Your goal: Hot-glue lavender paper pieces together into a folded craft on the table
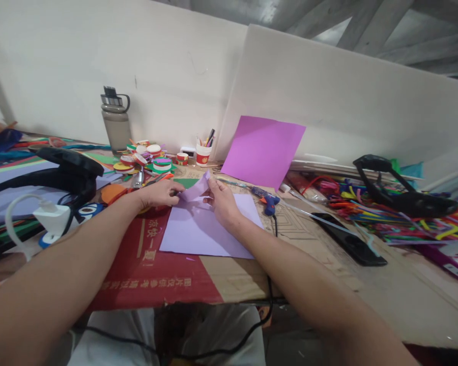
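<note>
We are pinching a lilac strip (196,191) by its ends, left hand (158,193) and right hand (222,201), just above the far part of a lilac sheet (213,235). We are risking a crease or tear if our fingers are pulling unevenly. The glue gun (267,200) is lying just beside the sheet, its cord (270,300) passing under our right forearm (290,277); a snag could be dragging it across the paper.

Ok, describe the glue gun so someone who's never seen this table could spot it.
Find the magenta sheet leaning against the white board. Just below its bottom edge, right of the lilac sheet on the table, lies the glue gun. It's dark blue with a touch of orange-red and a black cord, unlike the flat black phone further right.
</note>
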{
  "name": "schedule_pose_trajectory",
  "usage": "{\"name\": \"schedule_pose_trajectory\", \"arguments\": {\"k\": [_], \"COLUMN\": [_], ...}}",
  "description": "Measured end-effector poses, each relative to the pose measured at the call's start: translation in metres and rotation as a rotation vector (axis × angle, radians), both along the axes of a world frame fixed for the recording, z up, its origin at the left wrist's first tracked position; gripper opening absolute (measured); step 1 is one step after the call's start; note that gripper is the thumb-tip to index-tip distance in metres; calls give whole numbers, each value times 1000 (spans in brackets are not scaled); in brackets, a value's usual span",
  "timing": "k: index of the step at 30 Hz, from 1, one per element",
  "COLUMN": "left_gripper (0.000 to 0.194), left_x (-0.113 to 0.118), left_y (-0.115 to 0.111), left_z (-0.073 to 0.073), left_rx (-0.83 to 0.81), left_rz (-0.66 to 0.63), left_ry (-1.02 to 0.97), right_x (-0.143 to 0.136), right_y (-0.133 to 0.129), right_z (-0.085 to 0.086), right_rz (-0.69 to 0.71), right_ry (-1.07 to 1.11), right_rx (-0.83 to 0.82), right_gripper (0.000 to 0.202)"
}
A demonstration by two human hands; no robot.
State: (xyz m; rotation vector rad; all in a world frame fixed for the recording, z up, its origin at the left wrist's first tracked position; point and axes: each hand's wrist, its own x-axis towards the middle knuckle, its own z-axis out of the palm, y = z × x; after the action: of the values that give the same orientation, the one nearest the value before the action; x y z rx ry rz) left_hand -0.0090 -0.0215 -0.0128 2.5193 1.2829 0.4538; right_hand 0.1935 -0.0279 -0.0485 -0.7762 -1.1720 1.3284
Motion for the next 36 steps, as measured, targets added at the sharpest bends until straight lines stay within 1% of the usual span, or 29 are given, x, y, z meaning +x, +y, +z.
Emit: {"name": "schedule_pose_trajectory", "arguments": {"k": [1, 3, 5, 6, 8, 10, 11, 13, 14, 16, 19, 22, 26, 30, 33, 36], "left_gripper": [28, 31, 39, 41, 44, 45, 45, 44, 44, 44, 42, 40, 38, 40, 39, 38], "left_x": [0, 0, 0, 0, 0, 0, 0, 0, 0, 1, 3, 4, 5, 6, 8, 11], "left_y": [1, 3, 6, 7, 7, 6, 5, 3, 3, 2, 2, 2, 3, 7, 9, 10], "left_z": [0, -1, -5, -6, -9, -11, -11, -11, -10, -10, -10, -9, -9, -11, -11, -11], "left_rx": [3, 4, 18, 11, -17, -45, -60, -88, -97, -96, -66, 16, 127, 218, 237, 196], "left_rz": [-27, -70, -28, 3, 57, 93, 103, 123, 133, 146, 146, 162, 212, 308, 380, 414], "left_ry": [19, 50, 43, 26, -27, -77, -99, -136, -149, -166, -175, -146, -100, -85, -129, -199], "right_x": [1, 3, 6, 8, 14, 20, 23, 28, 30, 32, 32, 31, 30, 33, 33, 31], "right_y": [2, 5, 8, 9, 10, 12, 12, 14, 15, 17, 22, 28, 33, 36, 45, 60], "right_z": [-1, -1, 0, 1, 3, 5, 5, 6, 6, 7, 12, 16, 16, 14, 13, 12], "right_rz": [-11, -22, -26, -33, -77, -146, -174, -191, -181, -146, -96, -73, -81, -65, -39, -46], "right_ry": [-11, -60, -159, -248, -525, -886, -1057, -1328, -1428, -1556, -1631, -1654, -1613, -1550, -1540, -1585], "right_rx": [-7, -6, 15, 40, 138, 274, 325, 357, 345, 317, 328, 349, 343, 335, 340, 357], "right_gripper": [35, 36, 37, 35, 28, 21, 25, 38, 42, 45, 42, 36, 35, 36, 37, 38]}}
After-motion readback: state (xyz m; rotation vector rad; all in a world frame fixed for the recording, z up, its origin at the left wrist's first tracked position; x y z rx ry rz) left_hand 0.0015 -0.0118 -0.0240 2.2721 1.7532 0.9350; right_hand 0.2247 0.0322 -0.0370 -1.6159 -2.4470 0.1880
